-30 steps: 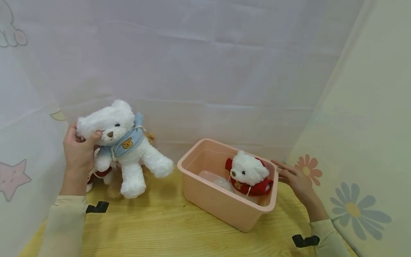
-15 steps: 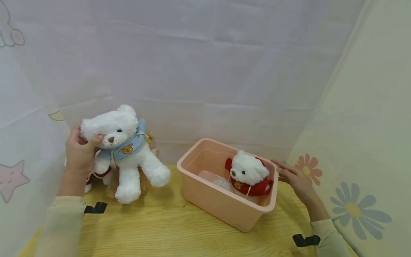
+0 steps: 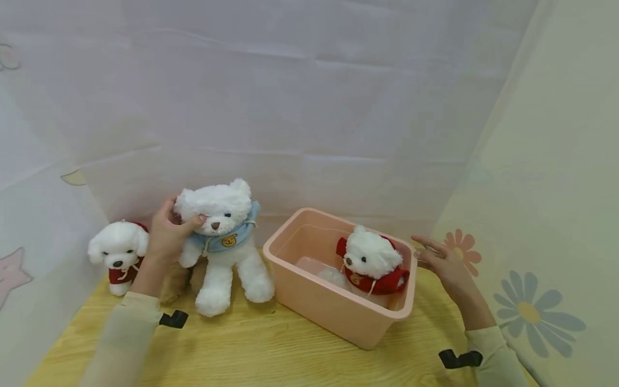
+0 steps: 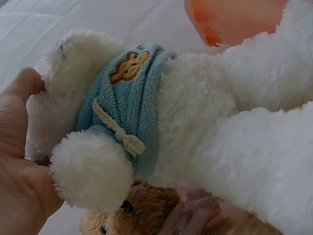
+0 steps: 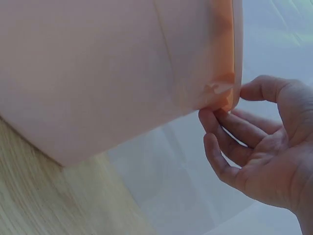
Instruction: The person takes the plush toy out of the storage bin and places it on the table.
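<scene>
While our left hand [image 3: 169, 236] pinches the head of the white bear in a blue hoodie [image 3: 223, 242], that bear stands on the bench [image 3: 271, 355], just left of the pink bin [image 3: 333, 314]. Our right hand [image 3: 442, 266], fingers relaxed and spread, touches the bin's far corner under its rim. Inside the bin: one white bear in red [image 3: 372, 263]. Behind the left hand: a white dog in red [image 3: 117, 252] and a brown plush [image 4: 146, 213], partly hidden.
</scene>
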